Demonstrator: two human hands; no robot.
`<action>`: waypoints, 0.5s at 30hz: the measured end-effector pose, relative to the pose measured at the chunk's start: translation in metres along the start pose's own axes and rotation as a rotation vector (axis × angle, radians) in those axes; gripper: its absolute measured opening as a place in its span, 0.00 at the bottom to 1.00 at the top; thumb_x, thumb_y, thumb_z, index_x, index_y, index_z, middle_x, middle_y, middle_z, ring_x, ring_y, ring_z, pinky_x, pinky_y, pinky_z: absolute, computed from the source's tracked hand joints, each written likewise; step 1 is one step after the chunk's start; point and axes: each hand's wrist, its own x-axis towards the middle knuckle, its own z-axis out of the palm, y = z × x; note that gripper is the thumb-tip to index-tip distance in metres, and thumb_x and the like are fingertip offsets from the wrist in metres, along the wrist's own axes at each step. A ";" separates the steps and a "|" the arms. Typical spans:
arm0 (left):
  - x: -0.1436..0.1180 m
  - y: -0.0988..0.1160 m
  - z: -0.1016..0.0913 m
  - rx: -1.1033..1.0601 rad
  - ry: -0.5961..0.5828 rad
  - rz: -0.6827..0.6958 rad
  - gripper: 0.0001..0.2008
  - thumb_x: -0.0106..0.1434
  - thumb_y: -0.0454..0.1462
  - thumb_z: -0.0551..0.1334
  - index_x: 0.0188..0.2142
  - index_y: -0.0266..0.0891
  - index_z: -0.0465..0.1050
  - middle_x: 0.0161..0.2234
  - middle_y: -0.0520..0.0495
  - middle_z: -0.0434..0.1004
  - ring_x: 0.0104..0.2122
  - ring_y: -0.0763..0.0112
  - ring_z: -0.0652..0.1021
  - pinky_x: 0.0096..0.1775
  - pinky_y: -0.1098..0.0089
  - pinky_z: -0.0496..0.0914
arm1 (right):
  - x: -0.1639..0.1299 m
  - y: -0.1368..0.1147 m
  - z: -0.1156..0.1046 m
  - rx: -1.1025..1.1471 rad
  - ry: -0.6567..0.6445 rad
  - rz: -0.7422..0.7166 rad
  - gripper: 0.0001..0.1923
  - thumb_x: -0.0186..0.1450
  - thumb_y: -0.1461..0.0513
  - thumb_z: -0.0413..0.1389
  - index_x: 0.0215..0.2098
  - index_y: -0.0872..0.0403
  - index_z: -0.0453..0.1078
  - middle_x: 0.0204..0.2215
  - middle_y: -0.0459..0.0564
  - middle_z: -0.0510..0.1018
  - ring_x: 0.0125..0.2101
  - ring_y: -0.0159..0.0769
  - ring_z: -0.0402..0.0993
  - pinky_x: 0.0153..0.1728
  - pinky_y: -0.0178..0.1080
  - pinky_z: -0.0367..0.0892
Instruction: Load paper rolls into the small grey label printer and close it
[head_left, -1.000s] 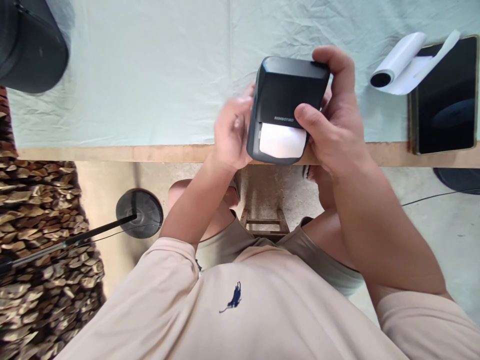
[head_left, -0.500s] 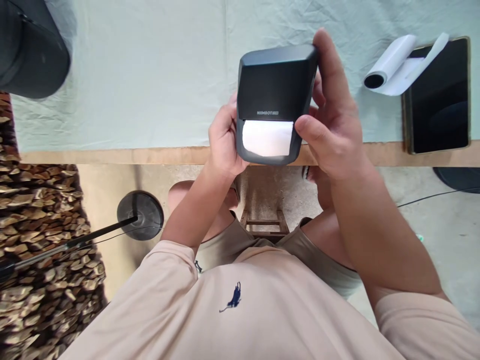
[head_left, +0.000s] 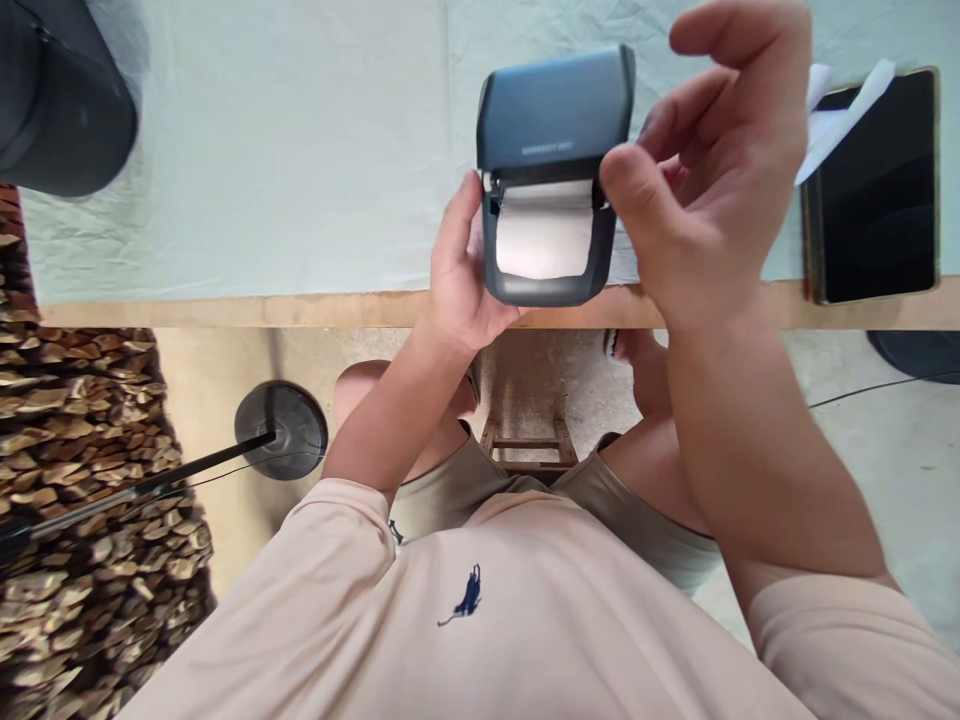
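Observation:
A small dark grey label printer (head_left: 555, 110) is held just above the near table edge. Its lid is tilted up, and a white paper roll (head_left: 544, 240) shows inside the body. My left hand (head_left: 457, 280) grips the printer's left side and underside. My right hand (head_left: 705, 190) hovers at the printer's right, fingers curled and apart, with only the thumb tip at the lid's right corner.
A pale green cloth (head_left: 262, 150) covers the wooden table (head_left: 225, 310). A black tablet (head_left: 877, 190) lies at the right, with white paper (head_left: 832, 120) partly behind my right hand. A black round object (head_left: 60, 100) sits far left. Below are a stand base (head_left: 281, 430) and stacked wood (head_left: 90, 480).
The printer's lid was closed and now stands tilted open, showing the paper roll. My right hand let go of the printer's top and lifted up to the right.

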 end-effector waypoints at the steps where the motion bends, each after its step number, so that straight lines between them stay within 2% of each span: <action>1: 0.001 -0.001 -0.002 0.016 -0.016 0.000 0.25 0.70 0.52 0.46 0.46 0.39 0.74 0.46 0.43 0.79 0.65 0.59 0.68 0.58 0.62 0.72 | 0.004 -0.003 0.002 0.012 0.025 0.002 0.17 0.64 0.49 0.59 0.44 0.49 0.66 0.45 0.43 0.68 0.28 0.18 0.62 0.25 0.33 0.57; 3: 0.002 -0.005 -0.006 0.053 -0.002 -0.003 0.21 0.70 0.50 0.51 0.48 0.40 0.73 0.48 0.44 0.79 0.65 0.59 0.69 0.58 0.62 0.73 | 0.010 -0.006 0.005 0.073 0.107 0.000 0.16 0.65 0.50 0.59 0.37 0.52 0.65 0.41 0.42 0.67 0.23 0.14 0.60 0.24 0.31 0.58; 4: 0.002 -0.006 -0.008 0.066 0.022 -0.010 0.20 0.69 0.50 0.53 0.50 0.40 0.73 0.48 0.44 0.79 0.64 0.58 0.69 0.58 0.62 0.73 | 0.013 -0.007 0.006 0.119 0.163 -0.012 0.18 0.64 0.49 0.60 0.33 0.53 0.62 0.36 0.42 0.65 0.22 0.14 0.62 0.22 0.31 0.59; 6: 0.003 -0.008 -0.011 0.077 0.080 -0.041 0.21 0.67 0.50 0.58 0.52 0.41 0.72 0.47 0.43 0.80 0.64 0.58 0.69 0.58 0.62 0.73 | 0.017 -0.006 0.006 0.200 0.253 -0.056 0.24 0.62 0.47 0.62 0.27 0.54 0.55 0.28 0.43 0.60 0.23 0.21 0.69 0.19 0.31 0.59; 8: 0.003 -0.008 -0.011 0.072 0.121 -0.071 0.22 0.66 0.50 0.59 0.54 0.42 0.71 0.46 0.44 0.80 0.64 0.57 0.70 0.57 0.62 0.74 | 0.018 -0.006 0.001 0.166 0.265 -0.080 0.25 0.63 0.48 0.61 0.26 0.52 0.53 0.26 0.45 0.63 0.25 0.26 0.71 0.19 0.34 0.59; 10: 0.003 -0.009 -0.011 0.054 0.112 -0.065 0.21 0.67 0.49 0.59 0.56 0.43 0.70 0.46 0.45 0.81 0.63 0.58 0.71 0.56 0.62 0.75 | 0.016 -0.008 -0.006 -0.120 0.091 -0.044 0.17 0.66 0.53 0.57 0.28 0.52 0.57 0.30 0.46 0.71 0.25 0.27 0.67 0.23 0.37 0.61; 13: 0.004 -0.010 -0.011 0.052 0.041 -0.022 0.21 0.70 0.45 0.57 0.60 0.46 0.65 0.45 0.48 0.80 0.60 0.60 0.75 0.54 0.62 0.77 | 0.016 -0.014 -0.017 -0.607 -0.304 0.038 0.03 0.62 0.59 0.57 0.34 0.49 0.68 0.33 0.45 0.75 0.28 0.32 0.65 0.31 0.43 0.63; 15: 0.004 -0.010 -0.012 0.079 -0.003 0.004 0.23 0.70 0.42 0.56 0.64 0.48 0.60 0.47 0.50 0.79 0.58 0.60 0.76 0.52 0.61 0.78 | 0.018 -0.017 -0.021 -0.774 -0.466 0.113 0.10 0.58 0.59 0.58 0.40 0.44 0.72 0.33 0.46 0.76 0.31 0.38 0.67 0.34 0.46 0.64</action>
